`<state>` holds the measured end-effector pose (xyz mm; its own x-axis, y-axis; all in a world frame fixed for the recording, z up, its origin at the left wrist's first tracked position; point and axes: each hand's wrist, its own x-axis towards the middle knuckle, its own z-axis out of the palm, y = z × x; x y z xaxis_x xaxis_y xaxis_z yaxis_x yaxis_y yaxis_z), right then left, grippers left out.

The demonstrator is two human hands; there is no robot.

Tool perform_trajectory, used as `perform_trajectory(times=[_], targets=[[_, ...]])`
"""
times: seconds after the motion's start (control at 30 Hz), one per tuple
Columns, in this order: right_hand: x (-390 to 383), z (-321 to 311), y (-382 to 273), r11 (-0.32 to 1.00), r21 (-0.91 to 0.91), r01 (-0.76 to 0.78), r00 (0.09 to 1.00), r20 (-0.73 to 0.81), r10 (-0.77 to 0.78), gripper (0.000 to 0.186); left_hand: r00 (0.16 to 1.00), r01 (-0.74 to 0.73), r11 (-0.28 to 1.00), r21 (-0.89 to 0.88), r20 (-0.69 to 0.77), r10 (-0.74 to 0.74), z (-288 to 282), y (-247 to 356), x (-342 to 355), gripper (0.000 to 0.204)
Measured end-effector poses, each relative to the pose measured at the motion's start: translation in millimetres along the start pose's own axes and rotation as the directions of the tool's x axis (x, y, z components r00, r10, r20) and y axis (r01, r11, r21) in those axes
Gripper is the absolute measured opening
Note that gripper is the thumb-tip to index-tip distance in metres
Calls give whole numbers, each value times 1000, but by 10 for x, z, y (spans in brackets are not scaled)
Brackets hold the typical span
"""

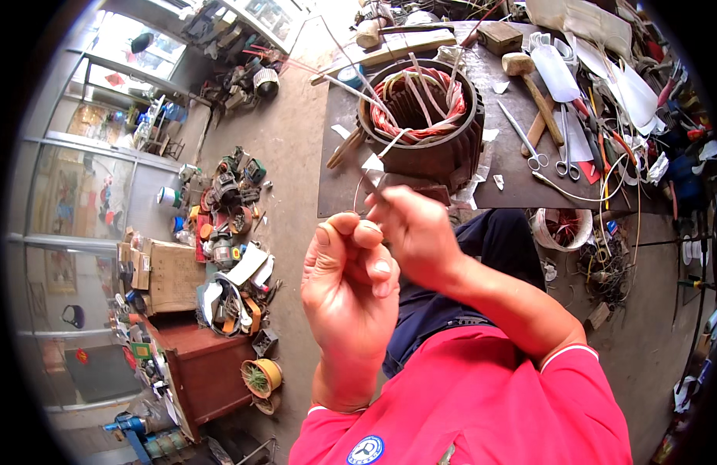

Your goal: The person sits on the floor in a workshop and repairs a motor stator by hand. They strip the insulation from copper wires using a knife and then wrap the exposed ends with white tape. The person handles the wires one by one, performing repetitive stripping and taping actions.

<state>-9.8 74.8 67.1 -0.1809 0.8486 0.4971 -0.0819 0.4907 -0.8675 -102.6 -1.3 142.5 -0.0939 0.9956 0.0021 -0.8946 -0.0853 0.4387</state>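
Note:
My left hand (351, 279) is closed, palm up, with thumb and forefinger pinching a thin copper-coloured wire (357, 195). The wire curves up toward a white sleeved lead (392, 144) at the rim of a motor stator (424, 159). Inside the finned dark housing lie red-and-white wound coils (397, 133), with several sleeved leads sticking out. Just beside the left fingertips, my right hand (420, 232) grips a thin dark tool (368, 184), smeared by motion; its kind is unclear.
The stator stands on a dark workbench (343, 174). To its right are a mallet (538, 97), scissors (523, 133), and metal forceps-like scissors (565, 147). A white bucket (560, 232) sits below the bench edge. Motor parts (227, 186) and a cardboard box (172, 275) crowd the left floor.

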Motion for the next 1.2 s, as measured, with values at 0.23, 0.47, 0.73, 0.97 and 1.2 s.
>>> perform_trajectory(times=[0.23,0.47,0.73,0.97,1.2], targets=[[-246,-183,-62,994,-109,28,996,90,-18,15,999,-9,983,181,-29,14,-226,-7,-144,35],[-223,-566,-326,896,-348,276,909,398,-126,16,978,-188,432,882,128,165,-378,-29,-242,29],[141,-850,-886,620,-626,473,686,703,186,9,714,-652,-486,582,686,-137,-450,43,-121,16],[540,-1006,-917,297,-725,622,656,689,309,12,587,-673,-684,281,766,-263,-474,-1,-117,15],[686,-1036,-668,188,-750,634,703,661,263,5,663,-678,-575,458,719,-209,-537,32,-138,11]])
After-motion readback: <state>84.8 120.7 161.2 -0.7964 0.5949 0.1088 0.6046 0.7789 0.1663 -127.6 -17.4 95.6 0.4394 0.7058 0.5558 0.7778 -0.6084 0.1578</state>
